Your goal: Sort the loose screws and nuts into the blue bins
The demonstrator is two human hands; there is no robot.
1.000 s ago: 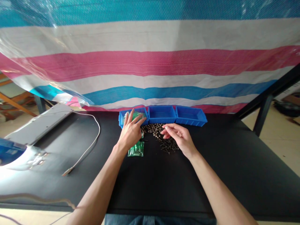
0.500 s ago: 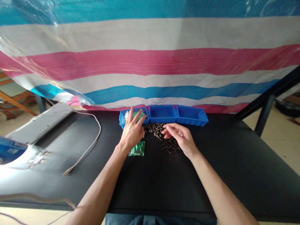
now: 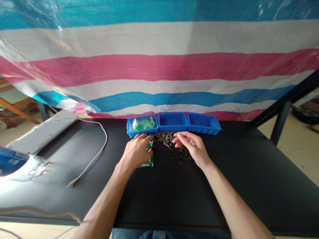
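Note:
My left hand [image 3: 137, 149] is over a green packet [image 3: 150, 161] on the black table, its fingers spread a little and reaching to the packet's far end. Just beyond it, the left blue bin [image 3: 129, 128] holds green and clear packets [image 3: 144, 124]. My right hand [image 3: 190, 145] hovers at the right side of a pile of small metal parts [image 3: 166, 137], thumb and fingers brought together; whatever they hold is too small to make out. Dark screws [image 3: 179, 155] lie below and beside that hand. The middle bin [image 3: 173, 122] and right bin [image 3: 204, 124] have nothing in them.
A white cable [image 3: 104, 142] curls across the table's left part. Further left are a grey-white panel [image 3: 45, 129] and a blue-labelled clear container [image 3: 15, 162]. Behind the bins hangs a striped sheet [image 3: 154, 66]; a black metal frame [image 3: 281, 116] stands at right.
My left hand has moved back from the left bin toward me, onto the green packet, uncovering the packets in the bin. My right hand has stayed in place.

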